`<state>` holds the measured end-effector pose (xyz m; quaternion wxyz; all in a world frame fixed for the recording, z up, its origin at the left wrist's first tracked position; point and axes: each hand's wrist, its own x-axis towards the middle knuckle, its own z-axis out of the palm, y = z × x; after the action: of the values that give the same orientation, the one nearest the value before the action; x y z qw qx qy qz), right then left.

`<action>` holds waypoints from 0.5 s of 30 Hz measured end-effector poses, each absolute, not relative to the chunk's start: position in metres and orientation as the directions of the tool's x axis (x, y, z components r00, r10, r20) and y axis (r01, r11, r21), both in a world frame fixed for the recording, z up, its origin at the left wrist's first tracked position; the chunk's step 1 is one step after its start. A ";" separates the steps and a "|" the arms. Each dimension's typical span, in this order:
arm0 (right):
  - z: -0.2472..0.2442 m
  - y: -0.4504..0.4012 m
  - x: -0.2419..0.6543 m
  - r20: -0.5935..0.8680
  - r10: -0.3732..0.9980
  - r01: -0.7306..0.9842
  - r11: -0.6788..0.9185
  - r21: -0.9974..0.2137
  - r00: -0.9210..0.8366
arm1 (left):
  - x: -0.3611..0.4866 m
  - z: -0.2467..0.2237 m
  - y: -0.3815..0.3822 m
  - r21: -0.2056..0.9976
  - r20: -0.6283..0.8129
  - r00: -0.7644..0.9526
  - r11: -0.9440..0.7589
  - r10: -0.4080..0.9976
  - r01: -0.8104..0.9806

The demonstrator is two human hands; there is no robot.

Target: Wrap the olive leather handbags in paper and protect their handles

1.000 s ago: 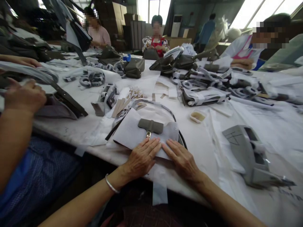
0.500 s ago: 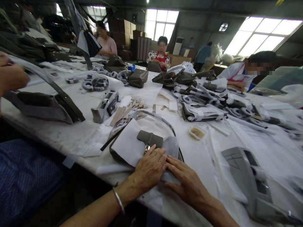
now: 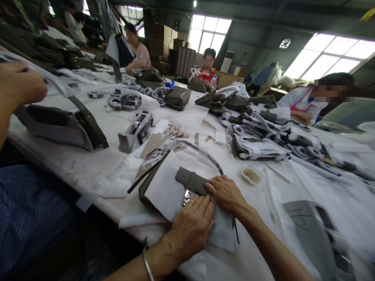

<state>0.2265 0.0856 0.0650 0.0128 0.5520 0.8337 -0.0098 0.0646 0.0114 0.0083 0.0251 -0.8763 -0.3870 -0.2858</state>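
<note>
Right hand (image 3: 227, 193) has shifted since half a second ago from low on the bag (image 3: 152, 177), against the left hand (image 3: 193, 222), up to the end of the bag's tab (image 3: 190, 180); the clasp (image 3: 186, 198), partly covered then, now shows fully. The bag lies on its back near the front edge of the white table (image 3: 113, 158), directly before the person. Body: dark olive-grey, smooth, visible chiefly as a band along its left side. Front: overlaid by a white sheet (image 3: 165, 189), flat at left, with a greyer, semi-translucent part at right, under and below the hands. Tab: matte grey-green, lying across the sheet, its left end rounded and its middle crossed by a raised band; the right end meets the right fingertips. Clasp: shiny metal, at the lower end of the band. Handle (image 3: 205, 152): a dark arc behind the bag, partly wrapped in pale film. Left hand: palm down, fingers extended and close together, laid flat just below and beside the clasp, with nothing visibly grasped. Right hand: fingers slightly curved and close together, touching the tab; whether it pinches the edge cannot be told. Beyond the bag lie card strips (image 3: 152, 145); to its right, a small tray (image 3: 251, 175).
</note>
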 end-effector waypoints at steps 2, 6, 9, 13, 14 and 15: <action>0.069 0.088 0.231 -0.039 0.896 0.897 0.443 -0.001 -0.443 | 0.065 0.008 0.011 0.178 0.528 0.532 -0.699 0.662 0.693; 0.079 0.106 0.238 -0.057 0.859 0.861 0.507 -0.034 -0.509 | 0.065 0.008 0.010 0.200 0.541 0.516 -0.698 0.664 0.688; 0.081 0.138 0.241 0.020 0.947 0.936 0.321 -0.148 -0.321 | 0.065 0.007 0.009 0.212 0.538 0.515 -0.699 0.667 0.683; 0.069 0.191 0.231 0.177 0.980 0.807 0.034 -0.589 0.088 | 0.065 0.006 0.009 0.226 0.537 0.509 -0.696 0.673 0.681; 0.064 0.202 0.226 0.157 0.979 0.734 0.011 -0.679 0.130 | 0.065 0.005 0.010 0.229 0.540 0.507 -0.697 0.672 0.680; 0.059 0.211 0.222 0.135 0.980 0.672 0.000 -0.741 0.149 | 0.066 0.005 0.010 0.231 0.543 0.504 -0.697 0.671 0.679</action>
<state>0.2216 0.2114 0.0592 -0.3501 0.6722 0.6142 -0.2198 0.0656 0.0099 0.0047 0.0060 -0.8672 -0.3892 -0.3105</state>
